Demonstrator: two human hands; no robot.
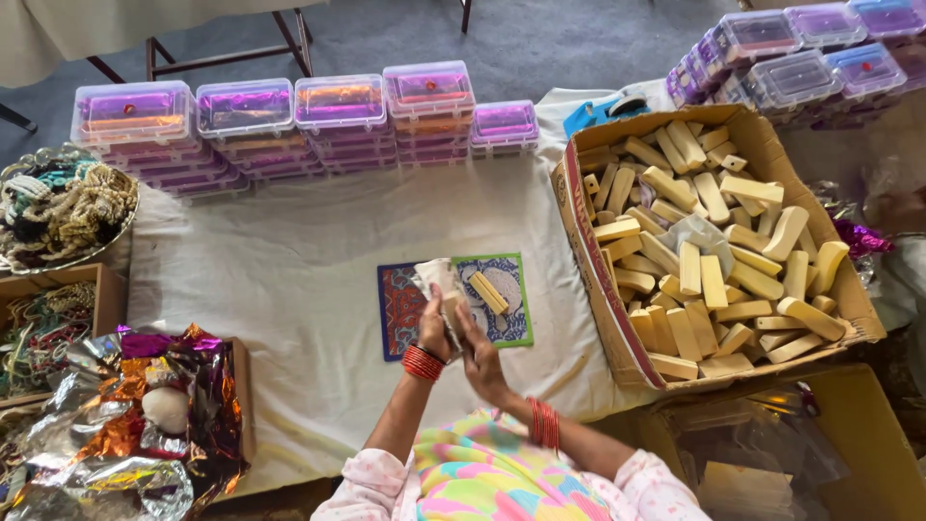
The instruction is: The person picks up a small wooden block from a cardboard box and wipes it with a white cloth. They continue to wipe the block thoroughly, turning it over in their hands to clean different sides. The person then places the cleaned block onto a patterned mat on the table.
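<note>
Both hands meet over the white cloth at the middle of the table. My left hand (433, 331) and my right hand (479, 352) together grip a pale wooden block wrapped in a thin grey sheet (442, 282). Red bangles ring both wrists. Just beyond the hands lies a patterned blue and red card (511, 328) with a green edge, and one wooden block (488, 292) rests on it. A large cardboard box (585, 227) at the right holds several pale wooden blocks (714, 241).
Stacks of clear plastic cases with purple inserts (289, 121) line the far edge, and more such cases (801, 58) sit at the top right. A tray of beaded bangles (58, 203) is at the left. Shiny foil wrappers (125, 425) fill a box at the lower left.
</note>
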